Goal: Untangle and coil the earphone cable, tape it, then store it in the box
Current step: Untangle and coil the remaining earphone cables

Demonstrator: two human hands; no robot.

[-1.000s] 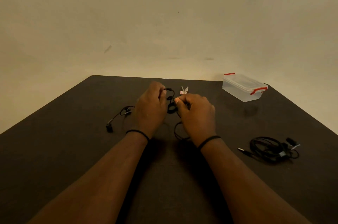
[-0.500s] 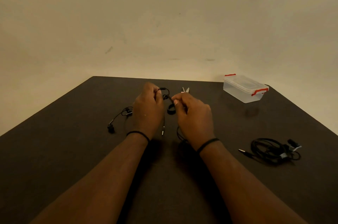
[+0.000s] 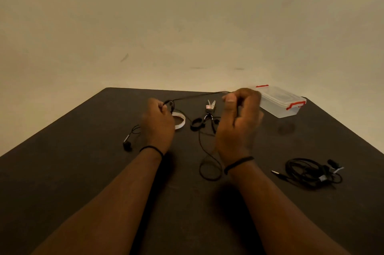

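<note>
Head view: thin black earphone cable [image 3: 199,95] stretched taut, pinched btwn left hand [image 3: 159,122] & right hand [image 3: 239,123].

Both hands, left [image 3: 159,121] and right [image 3: 239,123], raised apart, fingers curled.

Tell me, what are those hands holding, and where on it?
Both hold one black cable: the left hand pinches it at a small loop, the right hand grips it further along, a stretch pulled between them.
</note>
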